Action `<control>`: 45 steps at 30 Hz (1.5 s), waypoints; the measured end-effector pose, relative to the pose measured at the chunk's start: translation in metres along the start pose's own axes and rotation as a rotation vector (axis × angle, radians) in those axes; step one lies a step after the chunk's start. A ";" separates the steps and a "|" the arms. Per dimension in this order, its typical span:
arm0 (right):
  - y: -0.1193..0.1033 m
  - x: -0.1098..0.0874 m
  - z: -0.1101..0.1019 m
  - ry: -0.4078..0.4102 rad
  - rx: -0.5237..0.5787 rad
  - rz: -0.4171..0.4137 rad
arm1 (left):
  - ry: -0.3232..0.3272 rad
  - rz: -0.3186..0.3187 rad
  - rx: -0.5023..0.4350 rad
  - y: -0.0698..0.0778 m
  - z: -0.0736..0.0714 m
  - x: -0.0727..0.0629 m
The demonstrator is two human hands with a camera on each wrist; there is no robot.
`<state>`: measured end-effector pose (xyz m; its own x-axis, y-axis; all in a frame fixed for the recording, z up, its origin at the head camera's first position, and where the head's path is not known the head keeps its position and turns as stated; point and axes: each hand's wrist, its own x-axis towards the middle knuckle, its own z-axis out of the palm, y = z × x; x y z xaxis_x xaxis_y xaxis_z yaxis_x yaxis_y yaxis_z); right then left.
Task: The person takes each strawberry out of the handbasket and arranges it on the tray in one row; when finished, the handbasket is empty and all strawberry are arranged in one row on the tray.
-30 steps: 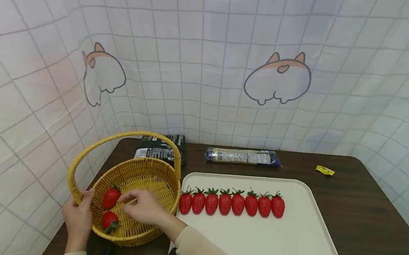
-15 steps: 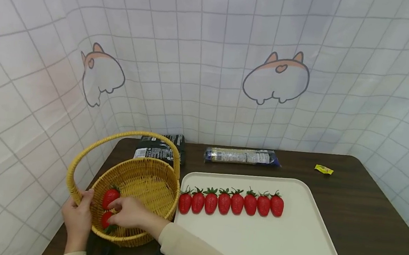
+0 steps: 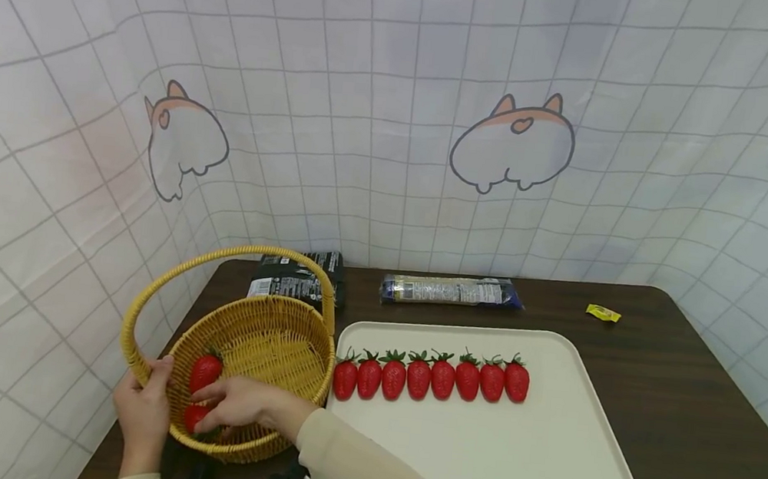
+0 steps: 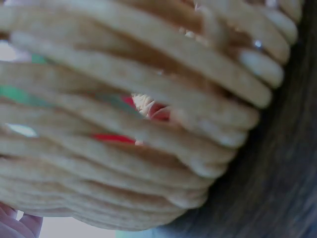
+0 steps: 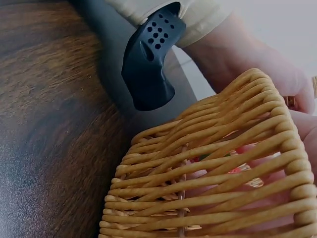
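Observation:
At the left of the head view, a yellow wicker basket (image 3: 286, 353) with a tall hoop handle (image 3: 265, 250) stands on the table. My left hand (image 3: 144, 409) grips the basket where the handle meets the rim. Inside lie two red strawberries with green leaves. My right hand (image 3: 239, 401) reaches over the rim, thumb and fingers around the lower strawberry (image 3: 194, 417), which they partly cover. The upper strawberry (image 3: 207, 370) lies just beyond those fingers. Basket weave (image 4: 129, 79) fills the left wrist view. Through the weave (image 5: 208, 163), the right wrist view shows bits of red and fingers.
A cream tray (image 3: 494, 466) right of the basket holds a row of several strawberries (image 3: 418, 379) along its far side. Behind are a black packet (image 3: 289, 286), a long clear-wrapped packet (image 3: 451, 291) and a small yellow wrapper (image 3: 603, 313). A patterned curtain (image 3: 396, 117) surrounds the table.
My right hand has moved down toward the near side of the basket, from beside the upper strawberry to the lower one, and its fingers have closed around it. My left hand keeps its grip.

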<state>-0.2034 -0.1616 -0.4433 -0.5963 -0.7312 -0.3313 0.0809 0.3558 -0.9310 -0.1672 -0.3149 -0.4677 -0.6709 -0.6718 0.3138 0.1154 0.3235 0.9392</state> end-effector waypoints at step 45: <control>0.004 -0.028 -0.023 0.158 0.075 -0.051 | -0.017 0.031 0.003 -0.002 -0.001 0.001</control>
<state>-0.2047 -0.1263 -0.4339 -0.7189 -0.6443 -0.2609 0.1034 0.2720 -0.9567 -0.1675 -0.3173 -0.4693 -0.6792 -0.6502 0.3405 0.1340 0.3463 0.9285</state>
